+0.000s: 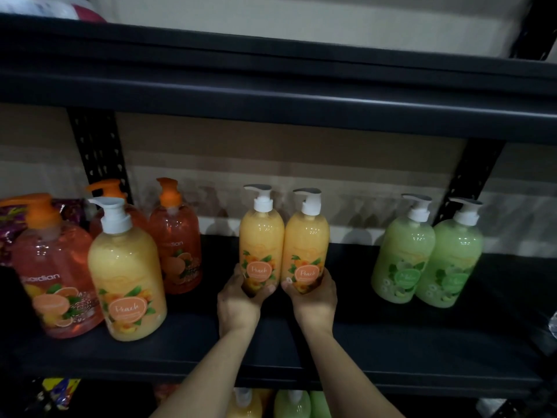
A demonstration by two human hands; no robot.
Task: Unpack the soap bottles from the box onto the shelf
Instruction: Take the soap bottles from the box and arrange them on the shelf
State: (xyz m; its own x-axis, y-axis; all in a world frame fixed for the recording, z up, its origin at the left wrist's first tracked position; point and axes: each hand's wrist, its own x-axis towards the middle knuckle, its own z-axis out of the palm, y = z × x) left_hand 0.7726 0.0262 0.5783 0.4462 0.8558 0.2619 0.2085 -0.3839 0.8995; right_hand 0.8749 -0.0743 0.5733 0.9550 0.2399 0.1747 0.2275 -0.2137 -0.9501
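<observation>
Two peach bottles are sitting upright side by side, touching, at the middle of the dark shelf (391,336), and both hands are wrapping around their bases. The left hand (238,306) is clamping its fingers around the bottom of the left peach bottle (261,239), while the right hand (316,300) is gripping the bottom of the right peach bottle (306,245) the same way. Whether the bases are resting on the shelf or hanging just above it, I cannot tell, since the hands are covering them.

Off to the right, two green bottles (428,254) are standing together, touching, well apart from the held pair. Over on the left, a third peach bottle (126,273) is standing near the front edge, with three orange-pump bottles (54,276) crowding beside and behind it. More yellow and green bottles (292,404) are peeking up from below the shelf edge, possibly in a box, though the dim light is hiding their container.
</observation>
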